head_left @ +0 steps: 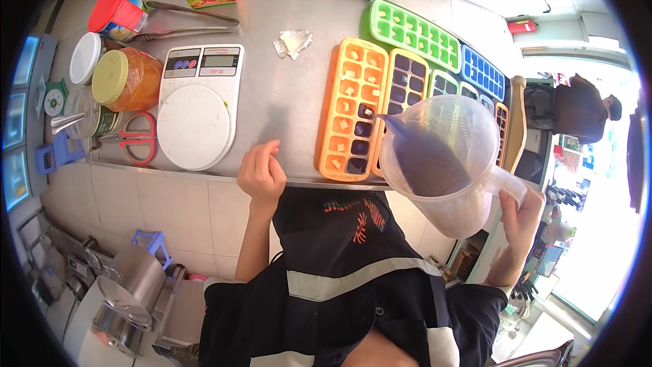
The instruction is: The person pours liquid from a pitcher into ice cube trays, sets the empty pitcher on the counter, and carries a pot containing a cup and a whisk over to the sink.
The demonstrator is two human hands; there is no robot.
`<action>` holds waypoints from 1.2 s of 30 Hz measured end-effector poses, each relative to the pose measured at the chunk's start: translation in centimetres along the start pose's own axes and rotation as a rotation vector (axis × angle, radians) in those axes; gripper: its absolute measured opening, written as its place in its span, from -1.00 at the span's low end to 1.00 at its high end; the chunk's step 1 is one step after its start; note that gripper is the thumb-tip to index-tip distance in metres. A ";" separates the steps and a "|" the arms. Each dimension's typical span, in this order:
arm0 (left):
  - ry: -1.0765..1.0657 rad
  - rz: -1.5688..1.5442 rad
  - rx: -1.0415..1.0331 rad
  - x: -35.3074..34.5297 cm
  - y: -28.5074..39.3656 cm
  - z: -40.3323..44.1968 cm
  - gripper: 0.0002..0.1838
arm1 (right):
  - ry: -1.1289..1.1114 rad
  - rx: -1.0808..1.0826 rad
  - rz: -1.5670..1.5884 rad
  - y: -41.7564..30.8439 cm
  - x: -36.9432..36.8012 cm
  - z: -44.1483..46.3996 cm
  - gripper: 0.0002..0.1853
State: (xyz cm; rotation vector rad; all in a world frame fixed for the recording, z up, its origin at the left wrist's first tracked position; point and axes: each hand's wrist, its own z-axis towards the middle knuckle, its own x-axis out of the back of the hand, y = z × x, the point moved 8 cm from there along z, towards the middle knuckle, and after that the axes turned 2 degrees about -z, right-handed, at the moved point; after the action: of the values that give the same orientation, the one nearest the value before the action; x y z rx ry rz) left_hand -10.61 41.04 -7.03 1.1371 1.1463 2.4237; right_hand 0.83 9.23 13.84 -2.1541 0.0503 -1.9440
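My right hand (521, 216) grips the handle of a translucent plastic pitcher (445, 143), tilted with its spout to the left. Dark purple liquid lies inside and at the spout, over an orange ice cube tray (331, 112). Pale pieces sit in many of this tray's cells; several cells in its right column hold dark liquid. Beside it, a yellow-orange tray (406, 75) has dark-filled cells, partly hidden by the pitcher. My left hand (262, 171) is held near the table's front edge, fingers curled in, nothing visible in them.
Farther back lie a green tray (415, 35) and a blue tray (483, 73). A crumpled wrapper (293, 43) rests on the metal table (272, 0). To the left are a kitchen scale (200, 112), red-handled scissors (139, 138), tongs (193, 19) and jars (129, 80). A person (576, 109) stands at far right.
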 end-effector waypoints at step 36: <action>0.017 0.014 -0.005 0.1 -0.3 0.0 -0.74 | 0.046 0.046 0.098 -2.3 1.3 4.2 -0.74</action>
State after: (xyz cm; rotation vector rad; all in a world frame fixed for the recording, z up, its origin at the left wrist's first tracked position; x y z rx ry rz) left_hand -10.70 41.32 -7.19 1.1288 1.1399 2.4501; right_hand 4.82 11.89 15.18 -2.0385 0.1164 -1.9211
